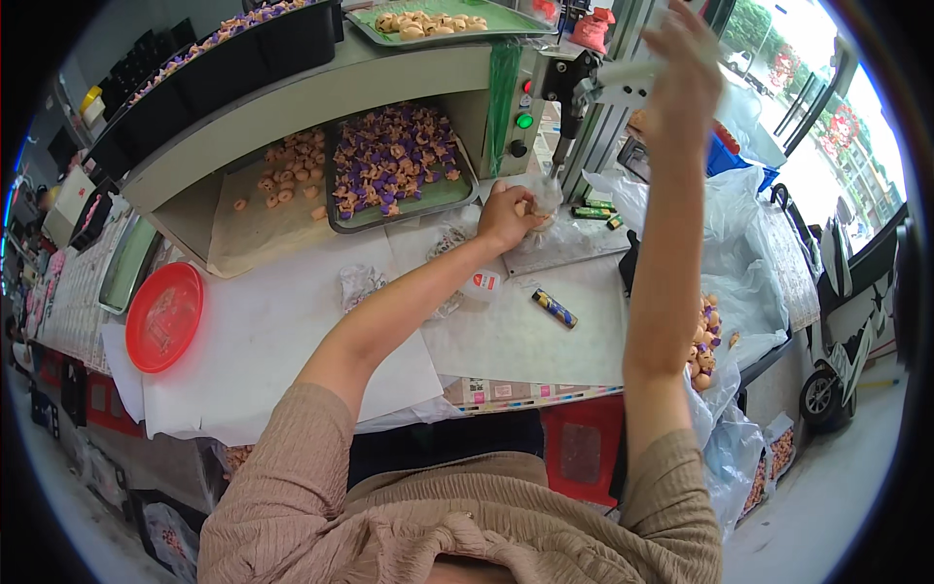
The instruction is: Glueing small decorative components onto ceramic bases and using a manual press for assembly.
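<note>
My left hand (506, 219) is under the hand press (574, 88), its fingers pinching a small peach-coloured part (526, 208) on the metal base plate (555, 253). Most of that part is hidden by the fingers. Clear plastic (547, 195) surrounds the press tip just beyond the fingertips. My right hand (684, 58) is raised high at the upper right, beside the press's pale lever (626, 75). Motion smears its fingers, so their grip on the lever cannot be made out.
A dark tray (457, 200) of purple-and-peach figure parts sits under the shelf, with loose peach pieces (282, 175) beside it. A red plate (165, 316) lies left. Batteries (555, 308), crumpled plastic (362, 284) and a plastic-lined bin (754, 282) of parts are nearby.
</note>
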A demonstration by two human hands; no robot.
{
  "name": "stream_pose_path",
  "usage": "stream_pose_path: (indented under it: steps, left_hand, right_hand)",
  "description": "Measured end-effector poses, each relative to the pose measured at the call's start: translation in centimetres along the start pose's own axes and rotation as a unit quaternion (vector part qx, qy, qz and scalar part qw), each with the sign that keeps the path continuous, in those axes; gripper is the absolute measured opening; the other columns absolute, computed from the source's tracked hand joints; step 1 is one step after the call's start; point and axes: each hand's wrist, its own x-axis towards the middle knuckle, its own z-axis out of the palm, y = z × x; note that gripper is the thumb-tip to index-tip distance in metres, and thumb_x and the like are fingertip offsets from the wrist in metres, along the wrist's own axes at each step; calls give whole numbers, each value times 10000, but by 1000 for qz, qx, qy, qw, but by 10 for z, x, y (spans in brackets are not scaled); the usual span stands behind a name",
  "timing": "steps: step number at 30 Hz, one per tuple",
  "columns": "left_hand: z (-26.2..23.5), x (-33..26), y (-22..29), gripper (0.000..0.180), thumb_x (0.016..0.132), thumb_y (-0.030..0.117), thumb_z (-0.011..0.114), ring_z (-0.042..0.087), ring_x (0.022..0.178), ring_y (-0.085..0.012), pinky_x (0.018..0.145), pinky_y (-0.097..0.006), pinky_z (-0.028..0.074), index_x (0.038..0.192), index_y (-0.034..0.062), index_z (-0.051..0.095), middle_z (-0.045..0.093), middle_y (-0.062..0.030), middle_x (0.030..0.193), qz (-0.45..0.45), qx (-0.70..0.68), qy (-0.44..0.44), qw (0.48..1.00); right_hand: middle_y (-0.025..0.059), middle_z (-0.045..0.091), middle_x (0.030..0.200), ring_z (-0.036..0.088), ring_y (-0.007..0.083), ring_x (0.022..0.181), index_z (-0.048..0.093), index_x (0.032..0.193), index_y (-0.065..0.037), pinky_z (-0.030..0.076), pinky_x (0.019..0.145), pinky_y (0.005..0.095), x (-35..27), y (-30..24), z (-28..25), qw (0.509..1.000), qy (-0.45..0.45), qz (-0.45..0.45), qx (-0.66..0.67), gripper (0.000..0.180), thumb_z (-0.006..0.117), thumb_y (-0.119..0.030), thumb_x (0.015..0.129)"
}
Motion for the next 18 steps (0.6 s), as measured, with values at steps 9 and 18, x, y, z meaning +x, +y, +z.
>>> stream_pose_path:
  steps: [9,18]
  left_hand:
    - [-63,-20,4,275,846,377,670,473,581,-88,409,-221,334,854,123,563,509,-3,766,-307,-386,-31,869]
    - [-142,-105,9,204,930,275,516,511,723,-161,537,-243,414,970,75,510,522,-48,855,-337,-666,44,664]
  right_hand:
    - [166,642,1081,584,258,1092,617,1058,32,433,942,407,-158,-12,-55,994,66,-78,-32,309,473,-230,980]
    - [151,620,1132,563,303,1042,645,1106,-45,458,867,380,-288,30,-4,922,-249,102,-281,284,661,-110,830]
